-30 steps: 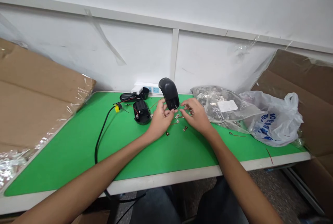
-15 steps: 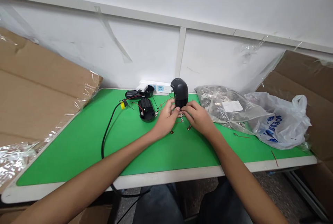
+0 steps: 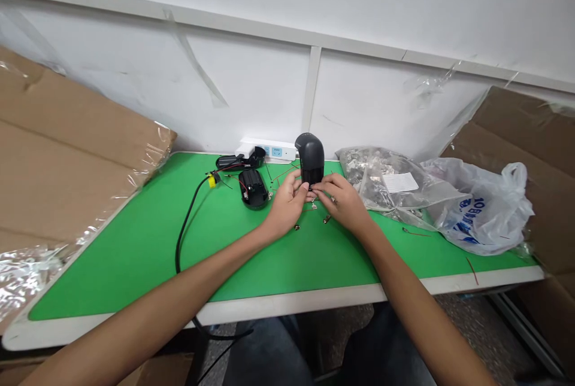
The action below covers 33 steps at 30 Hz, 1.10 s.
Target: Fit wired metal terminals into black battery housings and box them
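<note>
In the head view, the person's left hand point(image 3: 286, 206) is wrapped round the lower part of a black casing point(image 3: 311, 155), holding it upright just above the green table point(image 3: 278, 266), its rounded top towards the wall point(image 3: 251, 75). The right hand point(image 3: 345, 205) has its fingertips drawn together at the casing's lower end, touching it there; from where I stand I can't tell whether they pinch something small. A metal clip point(image 3: 333, 199) shows against that hand, perhaps tucked in it.

Below the hands lie two more clips, one point(image 3: 297, 227) near the left wrist, the other point(image 3: 326, 219) just beside the right hand. To the left of the casing sits a black shell point(image 3: 253, 188) with a red wire, and behind that a black part point(image 3: 228, 162) beside a white power strip point(image 3: 287, 151). A black cable point(image 3: 178, 248) with a yellow tag point(image 3: 212, 181) runs down over the table's front edge.

On the right, a clear bag point(image 3: 372, 164) of metal pieces, with a white label point(image 3: 400, 182), leans against a white bag point(image 3: 485, 209). Cardboard point(image 3: 67, 134) stands at the left end.
</note>
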Each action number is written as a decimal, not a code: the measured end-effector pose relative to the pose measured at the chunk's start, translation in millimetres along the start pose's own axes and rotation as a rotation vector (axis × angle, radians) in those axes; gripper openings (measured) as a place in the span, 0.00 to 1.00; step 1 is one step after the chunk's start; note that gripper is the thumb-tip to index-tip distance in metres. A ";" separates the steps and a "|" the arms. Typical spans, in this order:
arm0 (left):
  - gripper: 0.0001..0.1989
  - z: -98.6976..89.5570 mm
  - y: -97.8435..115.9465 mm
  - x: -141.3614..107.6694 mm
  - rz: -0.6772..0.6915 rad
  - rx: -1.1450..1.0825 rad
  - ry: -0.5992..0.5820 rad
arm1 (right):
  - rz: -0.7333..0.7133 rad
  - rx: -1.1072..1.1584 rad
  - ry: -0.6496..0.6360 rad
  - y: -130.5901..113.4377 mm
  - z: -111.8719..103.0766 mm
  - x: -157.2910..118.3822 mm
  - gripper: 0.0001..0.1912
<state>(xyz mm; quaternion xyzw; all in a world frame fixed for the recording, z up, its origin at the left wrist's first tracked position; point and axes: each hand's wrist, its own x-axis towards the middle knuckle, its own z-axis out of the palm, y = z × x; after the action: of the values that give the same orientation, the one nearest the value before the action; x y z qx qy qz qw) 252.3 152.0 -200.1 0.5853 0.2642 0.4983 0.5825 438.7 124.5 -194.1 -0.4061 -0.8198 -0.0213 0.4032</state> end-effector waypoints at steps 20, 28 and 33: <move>0.23 -7.0 -1.9 9.0 0.000 0.030 0.092 | 0.124 0.218 -0.038 -6.8 -7.8 4.1 0.11; 0.22 -9.7 -4.7 11.4 -0.006 0.072 0.139 | 0.344 0.377 -0.630 -8.3 -54.0 -3.3 0.16; 0.24 -7.5 -5.5 9.1 0.000 0.107 0.095 | 0.319 0.369 -0.621 -7.9 -54.9 -9.6 0.10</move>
<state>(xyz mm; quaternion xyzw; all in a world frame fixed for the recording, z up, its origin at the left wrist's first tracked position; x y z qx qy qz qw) 250.4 164.2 -204.1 0.5914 0.3179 0.5105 0.5373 471.9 93.1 -161.3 -0.4360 -0.8195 0.3132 0.2004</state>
